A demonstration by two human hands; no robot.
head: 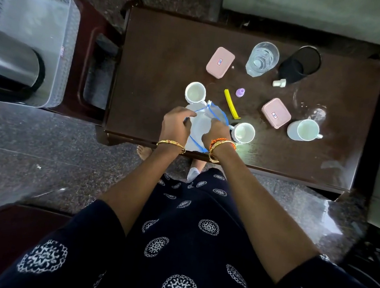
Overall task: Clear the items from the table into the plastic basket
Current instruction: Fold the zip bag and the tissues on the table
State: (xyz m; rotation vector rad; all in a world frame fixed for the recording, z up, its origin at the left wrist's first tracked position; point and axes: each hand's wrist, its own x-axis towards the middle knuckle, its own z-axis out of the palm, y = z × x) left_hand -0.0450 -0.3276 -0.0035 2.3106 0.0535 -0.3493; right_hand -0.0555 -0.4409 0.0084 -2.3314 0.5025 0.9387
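At the lower middle of the table (158, 65), both hands work on a white cloth (197, 130) with blue edging that lies at the near edge. The left hand (176, 124) pinches the blue trim on the cloth's left side, fingers curled closed on it. The right hand (216, 133) grips the cloth's right part, fingers bent down and closed on the fabric. Each wrist carries gold bangles, the right also an orange band.

Just above the cloth stands a white mug (194, 92), touching its top edge. A 2nd mug (243, 132) sits just right of the right hand, and a 3rd mug (303, 130) stands farther right. Between them lie a yellow strip (230, 103) and a small purple cap (240, 92). 2 pink boxes rest on the table: 1 box (220, 62) at upper centre, the other box (275, 112) to the right. A clear glass (262, 59) and a black cup (299, 64) stand in the upper right, with a small white cap (279, 82) below them.

The basket (31, 9) sits in the upper left of the frame, well apart from the table, holding a steel kettle (6, 64).
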